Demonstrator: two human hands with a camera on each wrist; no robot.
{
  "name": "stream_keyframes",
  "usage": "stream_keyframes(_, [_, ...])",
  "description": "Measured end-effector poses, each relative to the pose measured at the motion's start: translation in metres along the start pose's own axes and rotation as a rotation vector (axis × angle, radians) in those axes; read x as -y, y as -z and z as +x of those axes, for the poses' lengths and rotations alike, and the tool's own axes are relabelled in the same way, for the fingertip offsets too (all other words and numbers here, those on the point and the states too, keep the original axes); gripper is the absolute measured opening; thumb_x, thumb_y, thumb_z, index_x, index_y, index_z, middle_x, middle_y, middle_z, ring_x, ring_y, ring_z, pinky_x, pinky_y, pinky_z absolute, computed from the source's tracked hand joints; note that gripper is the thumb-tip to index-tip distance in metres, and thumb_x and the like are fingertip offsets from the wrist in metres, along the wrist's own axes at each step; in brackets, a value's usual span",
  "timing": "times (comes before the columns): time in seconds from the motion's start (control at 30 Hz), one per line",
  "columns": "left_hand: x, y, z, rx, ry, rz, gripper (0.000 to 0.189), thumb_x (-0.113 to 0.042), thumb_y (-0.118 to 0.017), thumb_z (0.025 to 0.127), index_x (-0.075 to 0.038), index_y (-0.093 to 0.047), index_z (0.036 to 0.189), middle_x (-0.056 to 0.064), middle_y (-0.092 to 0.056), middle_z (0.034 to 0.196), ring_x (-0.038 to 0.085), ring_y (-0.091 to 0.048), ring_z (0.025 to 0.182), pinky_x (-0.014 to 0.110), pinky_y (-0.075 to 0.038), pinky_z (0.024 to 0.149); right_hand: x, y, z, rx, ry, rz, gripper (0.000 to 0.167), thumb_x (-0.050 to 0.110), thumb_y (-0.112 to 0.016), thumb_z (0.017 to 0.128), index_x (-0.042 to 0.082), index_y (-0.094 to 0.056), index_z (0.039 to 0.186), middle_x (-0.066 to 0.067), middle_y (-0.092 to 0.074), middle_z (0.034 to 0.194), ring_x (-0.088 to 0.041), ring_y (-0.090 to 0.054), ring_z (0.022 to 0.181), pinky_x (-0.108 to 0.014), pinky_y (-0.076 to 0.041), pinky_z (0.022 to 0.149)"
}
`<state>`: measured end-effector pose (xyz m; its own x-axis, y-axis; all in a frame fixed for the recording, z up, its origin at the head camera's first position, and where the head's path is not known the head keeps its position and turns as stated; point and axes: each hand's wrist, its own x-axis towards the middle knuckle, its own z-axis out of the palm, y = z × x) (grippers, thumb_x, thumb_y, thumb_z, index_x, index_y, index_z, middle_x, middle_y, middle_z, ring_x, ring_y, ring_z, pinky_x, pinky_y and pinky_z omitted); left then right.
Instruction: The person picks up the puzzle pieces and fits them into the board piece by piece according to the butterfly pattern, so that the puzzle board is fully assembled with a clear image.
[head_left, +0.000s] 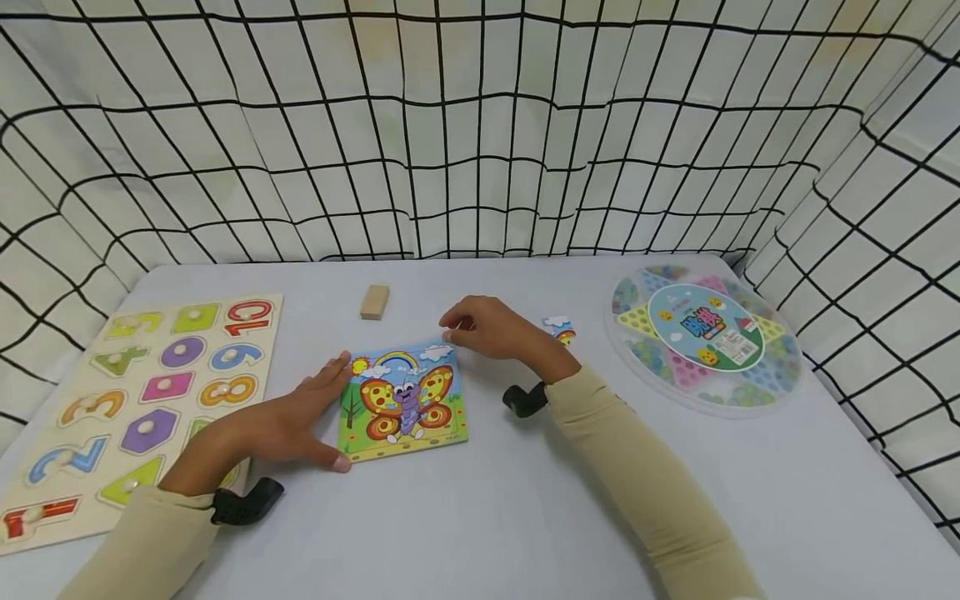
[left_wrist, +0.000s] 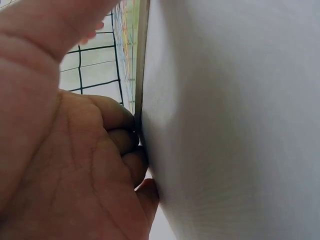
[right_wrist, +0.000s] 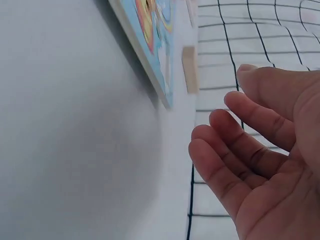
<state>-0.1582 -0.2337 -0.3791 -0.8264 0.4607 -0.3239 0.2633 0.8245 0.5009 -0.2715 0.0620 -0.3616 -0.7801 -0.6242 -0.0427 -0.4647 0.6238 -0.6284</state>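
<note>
A square butterfly jigsaw puzzle [head_left: 405, 400] lies flat on the white table, its picture showing a sun, a rainbow and clouds. My left hand [head_left: 292, 425] rests along its left side, thumb at the near corner and fingers toward the far one; the left wrist view has the fingertips [left_wrist: 131, 162] low at the puzzle's edge. Just off the far right corner hovers my right hand [head_left: 491, 327], fingers loosely bent. In the right wrist view nothing shows between its thumb and fingers [right_wrist: 215, 170]. Behind that wrist lies a small rainbow-and-cloud piece [head_left: 558, 328].
A wooden number-and-shape board [head_left: 161, 354] covers the table's left side, partly under my left forearm. One plain wooden block [head_left: 375, 302] sits beyond the puzzle. At the right lies a round clear-lidded case [head_left: 701, 337] of colourful pieces. Black netting [head_left: 480, 133] encloses the table's back and sides.
</note>
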Motion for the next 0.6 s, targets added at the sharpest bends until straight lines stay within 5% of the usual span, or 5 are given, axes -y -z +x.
stream_keyframes(0.23, [-0.003, 0.000, 0.000, 0.001, -0.005, -0.018, 0.127, -0.055, -0.082, 0.069, 0.001, -0.008, 0.155, 0.016, 0.007, 0.161, 0.045, 0.001, 0.144, 0.064, -0.010, 0.111, -0.032, 0.028, -0.023, -0.084, -0.004, 0.029, 0.028, 0.015, -0.062, 0.097, 0.003, -0.066, 0.121, -0.003, -0.065, 0.110, -0.019, -0.058, 0.102, -0.031, -0.049, 0.088])
stream_keyframes(0.6, [0.001, 0.000, -0.003, -0.011, -0.020, -0.018, 0.127, -0.055, -0.082, 0.069, 0.004, -0.008, 0.154, 0.017, 0.006, 0.161, 0.043, 0.003, 0.145, 0.062, -0.008, 0.112, -0.070, 0.062, -0.052, -0.092, -0.065, 0.004, 0.034, 0.010, -0.066, 0.093, -0.002, -0.063, 0.125, -0.016, -0.062, 0.120, -0.028, -0.056, 0.109, -0.041, -0.048, 0.090])
